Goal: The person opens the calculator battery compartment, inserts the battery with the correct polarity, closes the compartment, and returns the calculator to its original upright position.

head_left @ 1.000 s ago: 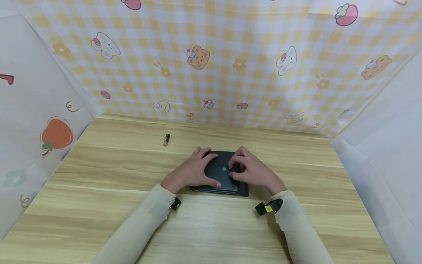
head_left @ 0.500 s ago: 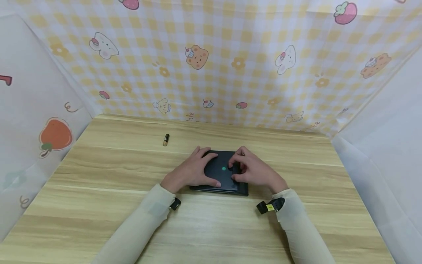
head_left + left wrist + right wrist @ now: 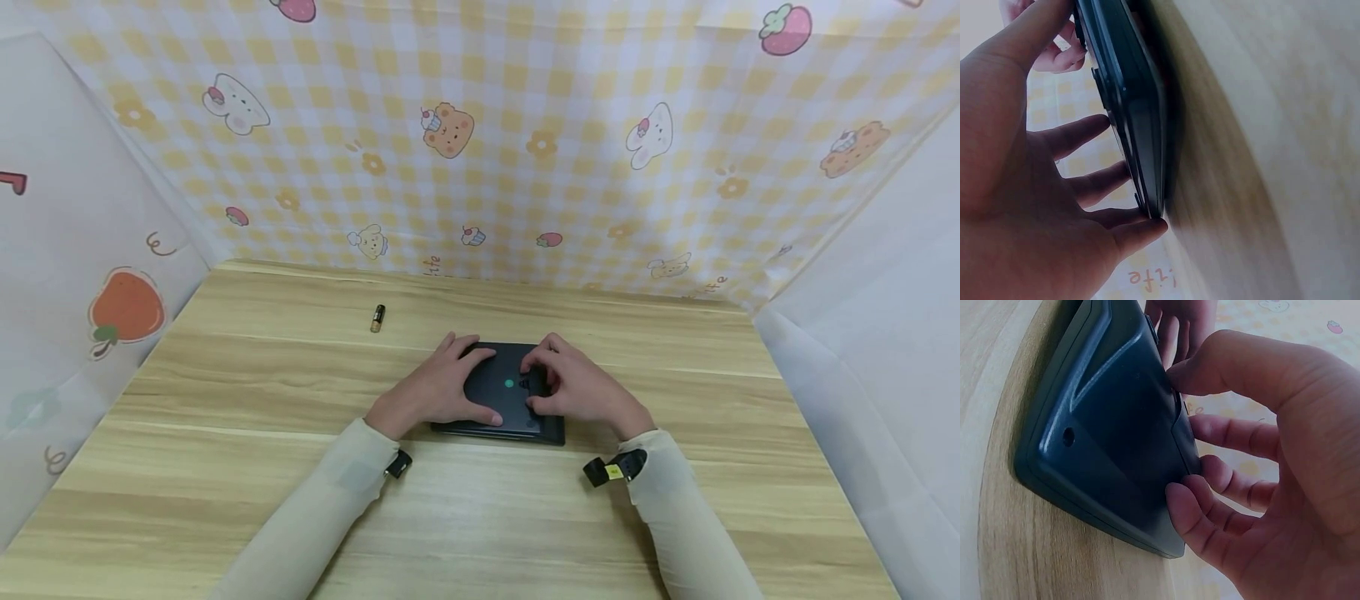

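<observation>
Left hand spread, right hand curled on dark device (green dot: head view only)

The dark, flat, rectangular device looks like smooth hard plastic, satiny with glossy highlights along its ridges; the pale yellow-brown wood-grained tabletop appears smooth, with a soft sheen; the yellow-and-white checked backdrop looks like matt, faintly creased cloth; the long cream sleeves are matt cloth, softly wrinkled.
</observation>
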`<state>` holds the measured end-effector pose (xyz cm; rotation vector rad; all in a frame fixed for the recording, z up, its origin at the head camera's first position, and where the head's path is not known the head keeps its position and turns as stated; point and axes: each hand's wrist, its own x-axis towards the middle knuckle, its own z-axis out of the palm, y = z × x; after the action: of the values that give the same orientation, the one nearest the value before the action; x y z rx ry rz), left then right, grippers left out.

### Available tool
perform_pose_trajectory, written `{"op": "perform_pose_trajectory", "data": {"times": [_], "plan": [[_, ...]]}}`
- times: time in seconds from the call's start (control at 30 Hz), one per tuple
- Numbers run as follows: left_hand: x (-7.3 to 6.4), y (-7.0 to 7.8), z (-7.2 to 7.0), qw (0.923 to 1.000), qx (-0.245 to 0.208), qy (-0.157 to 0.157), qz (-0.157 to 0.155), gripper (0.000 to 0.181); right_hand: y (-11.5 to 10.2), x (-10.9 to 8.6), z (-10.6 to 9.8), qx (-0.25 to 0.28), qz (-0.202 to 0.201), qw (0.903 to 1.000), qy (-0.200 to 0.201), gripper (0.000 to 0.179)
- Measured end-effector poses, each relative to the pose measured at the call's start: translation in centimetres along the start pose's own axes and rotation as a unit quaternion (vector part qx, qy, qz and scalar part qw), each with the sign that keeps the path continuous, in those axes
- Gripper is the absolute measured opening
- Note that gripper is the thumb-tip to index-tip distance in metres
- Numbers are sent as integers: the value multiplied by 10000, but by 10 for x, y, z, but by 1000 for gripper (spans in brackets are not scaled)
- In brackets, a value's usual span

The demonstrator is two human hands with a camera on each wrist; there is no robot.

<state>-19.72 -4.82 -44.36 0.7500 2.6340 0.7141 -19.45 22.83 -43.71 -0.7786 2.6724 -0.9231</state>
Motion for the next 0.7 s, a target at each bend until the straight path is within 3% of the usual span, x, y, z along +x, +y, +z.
{"op": "perform_pose_trajectory", "data": {"times": [0.4, 0.7], "plan": [[1, 0, 0, 10000, 15, -2, 0, 104, 1, 1, 1, -83, 13, 9999, 60, 34], [1, -2, 1, 10000, 11, 22, 2, 104, 1, 1, 0, -155, 133, 9998, 91, 49]]}}
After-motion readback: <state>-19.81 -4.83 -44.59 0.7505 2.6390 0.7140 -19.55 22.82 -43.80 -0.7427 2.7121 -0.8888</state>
